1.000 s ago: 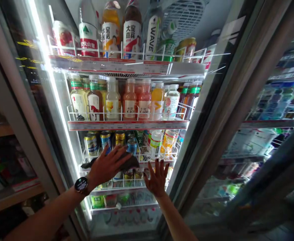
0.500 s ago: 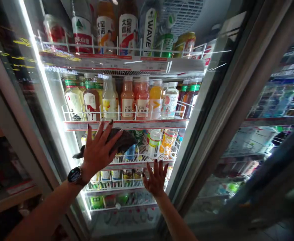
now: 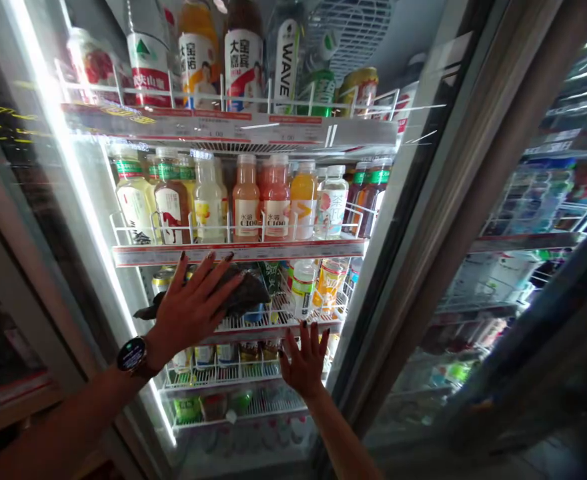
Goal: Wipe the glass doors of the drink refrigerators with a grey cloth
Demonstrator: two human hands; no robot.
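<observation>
Head: flat left grip (image 3: 188,310) on cloth (image 3: 246,297)

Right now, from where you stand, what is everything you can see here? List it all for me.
Cooler door: one, glass with a dark frame, straight ahead.
Fan grille: one, white, top of the cooler.
Large bottles: about six, orange, brown and white, top shelf.
Drink bottles: roughly ten, yellow, pink, orange and brown, second shelf.
Price strip: one, red and white, second shelf front.
Cans: count unclear, one gold at left, third shelf.
Neighbouring cooler: one, blurred blue stock, right.
Cloth: one, dark brown, pressed to the glass.
Smartwatch: one, black, left wrist.
Left hand: fingers spread, flat on the cloth.
Right hand: fingers spread, flat on the glass, lower down.
</observation>
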